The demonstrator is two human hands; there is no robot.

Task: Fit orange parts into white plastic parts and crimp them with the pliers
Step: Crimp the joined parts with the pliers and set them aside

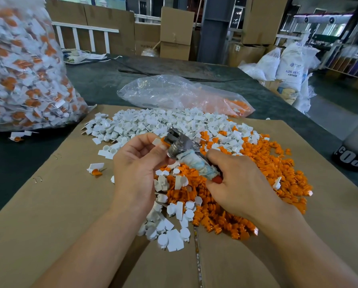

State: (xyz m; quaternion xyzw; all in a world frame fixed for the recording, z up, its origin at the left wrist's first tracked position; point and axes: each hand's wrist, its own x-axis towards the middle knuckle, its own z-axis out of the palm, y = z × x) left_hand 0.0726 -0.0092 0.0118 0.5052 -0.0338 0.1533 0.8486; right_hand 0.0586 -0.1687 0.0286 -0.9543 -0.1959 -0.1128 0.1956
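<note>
— What are the hands doing?
— The left hand (137, 163), fingers curled, pinches a white part (156, 141) at the metal head of the pliers (181, 149); the right hand (238, 183), knuckles up, grips their cloth-wrapped handles.
— And the stock?
— White parts (153, 121) and orange parts (277, 161) lie heaped on cardboard (49, 204) mid-bench (90, 84), under both hands.

Curled left hand (137, 163) beside right hand (238, 183)

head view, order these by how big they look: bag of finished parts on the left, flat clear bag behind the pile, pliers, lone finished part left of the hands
1. bag of finished parts, cropped
2. flat clear bag
3. pliers, partly hidden in the right hand
4. lone finished part
</note>
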